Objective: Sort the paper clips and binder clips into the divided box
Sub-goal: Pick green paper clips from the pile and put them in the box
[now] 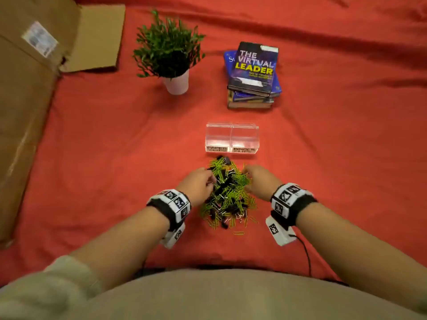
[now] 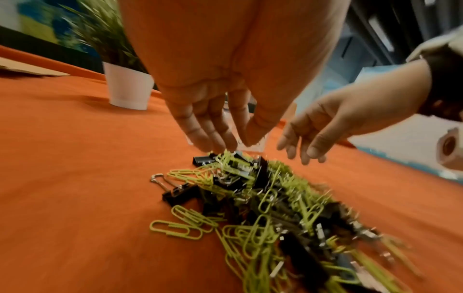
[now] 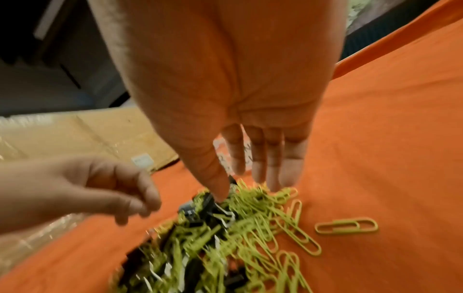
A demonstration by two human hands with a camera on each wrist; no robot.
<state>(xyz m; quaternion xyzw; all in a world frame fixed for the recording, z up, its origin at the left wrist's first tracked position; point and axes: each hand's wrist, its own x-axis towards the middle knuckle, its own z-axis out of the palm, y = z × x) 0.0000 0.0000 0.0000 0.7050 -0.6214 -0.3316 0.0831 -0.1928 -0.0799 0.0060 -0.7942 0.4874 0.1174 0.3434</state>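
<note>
A mixed pile of green paper clips and black binder clips lies on the red cloth in front of me. Just beyond it stands the clear divided box with two labelled compartments, both showing no clips inside. My left hand reaches over the pile's left side; in the left wrist view its fingers point straight down, tips just above the clips, holding nothing. My right hand hovers at the pile's right side, its thumb touching the clips and its fingers straight.
A potted plant stands at the back left and a stack of books at the back right. A large cardboard box lines the left edge. One loose paper clip lies apart on the cloth.
</note>
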